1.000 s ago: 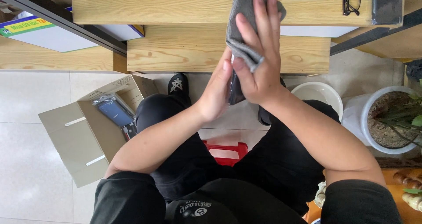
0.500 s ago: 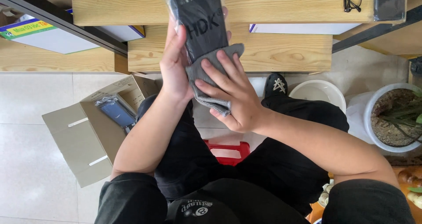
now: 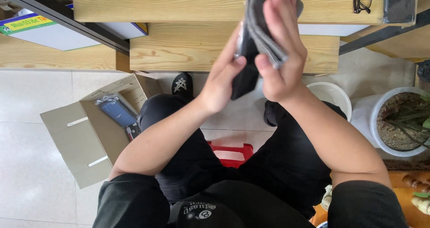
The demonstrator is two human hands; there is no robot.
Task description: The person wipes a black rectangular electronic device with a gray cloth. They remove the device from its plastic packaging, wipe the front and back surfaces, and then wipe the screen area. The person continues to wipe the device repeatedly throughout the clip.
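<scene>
I see the dark flat device (image 3: 244,71) standing nearly upright between my palms above the wooden bench (image 3: 188,49), its long axis pointing away from me, my left hand (image 3: 221,82) gripping its near edge while my right hand (image 3: 282,53) presses the grey cloth (image 3: 262,31) flat against its face.

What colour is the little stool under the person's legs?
Red: the stool shows between the legs in the head view.

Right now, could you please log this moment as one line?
left hand: holds dark device | right hand: presses grey cloth on it | above wooden bench
</scene>
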